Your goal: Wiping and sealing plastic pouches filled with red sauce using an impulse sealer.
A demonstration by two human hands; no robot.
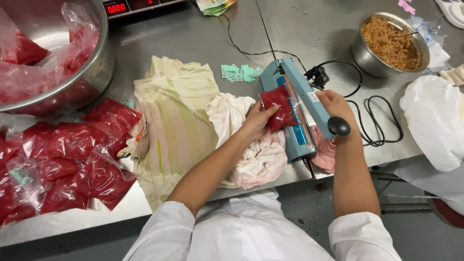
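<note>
Left hand point(255, 117) pinches red pouch point(279, 107), its edge under blue sealer point(295, 108) arm at desk point(193, 38) centre. Right hand point(333, 104) curled, pressing arm down. Judgement: keep pouch flat, fingers clear. Filled pouches point(72, 159) at 9 o'clock.

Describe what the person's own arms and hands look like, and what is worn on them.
Both arms come out of white sleeves pushed up to about the elbow, leaving the forearms bare. The left hand and the right hand wear no gloves; no rings, watch or bracelets show.
</note>
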